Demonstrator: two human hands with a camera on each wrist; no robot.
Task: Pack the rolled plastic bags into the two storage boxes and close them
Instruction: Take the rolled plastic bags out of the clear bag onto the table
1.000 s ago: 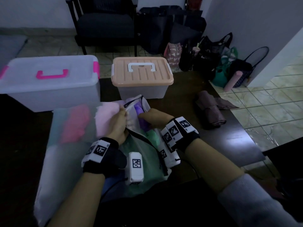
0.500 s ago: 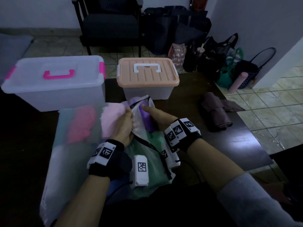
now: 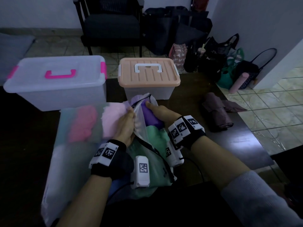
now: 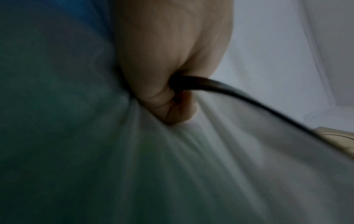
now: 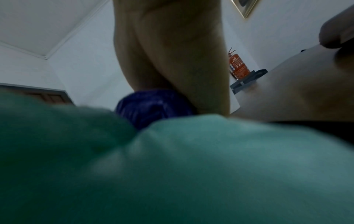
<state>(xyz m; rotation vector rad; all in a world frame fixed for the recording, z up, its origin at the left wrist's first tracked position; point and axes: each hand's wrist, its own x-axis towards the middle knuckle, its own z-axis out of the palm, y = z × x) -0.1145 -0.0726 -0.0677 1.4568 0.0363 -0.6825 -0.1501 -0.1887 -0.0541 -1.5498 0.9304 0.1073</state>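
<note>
Purple roll (image 3: 151, 117) now farther out, under right-hand fingers (image 3: 150, 104).

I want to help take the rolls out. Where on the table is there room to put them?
Bare dark table lies right of the right hand, below the brown rolled cloth. A narrow strip runs between the clear pink-handled box and the peach-lidded box. The middle is crowded: the frosted zip pouch fills it.

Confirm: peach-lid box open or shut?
Shut. The peach lid sits flat on the box, white handle folded down; latch engagement cannot tell.
</note>
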